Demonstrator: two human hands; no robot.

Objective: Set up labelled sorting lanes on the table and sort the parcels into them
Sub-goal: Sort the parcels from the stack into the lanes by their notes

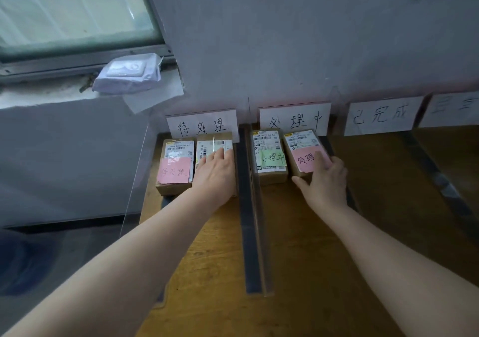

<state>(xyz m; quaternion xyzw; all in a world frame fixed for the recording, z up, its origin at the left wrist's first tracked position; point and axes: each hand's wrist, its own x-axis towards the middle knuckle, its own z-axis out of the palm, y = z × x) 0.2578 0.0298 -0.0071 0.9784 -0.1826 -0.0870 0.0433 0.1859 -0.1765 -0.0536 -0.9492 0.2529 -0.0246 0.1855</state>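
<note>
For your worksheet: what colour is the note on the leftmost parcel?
The note is pink, clearest in the head view.

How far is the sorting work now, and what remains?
Done: lane signs stand at the wall, dividers split the table, and two parcels lie in each of the first two lanes. In hand: the left hand rests on the first lane's inner parcel; the right hand presses the second lane's pink-noted parcel. Left: the third lane shows no parcel yet.
</note>
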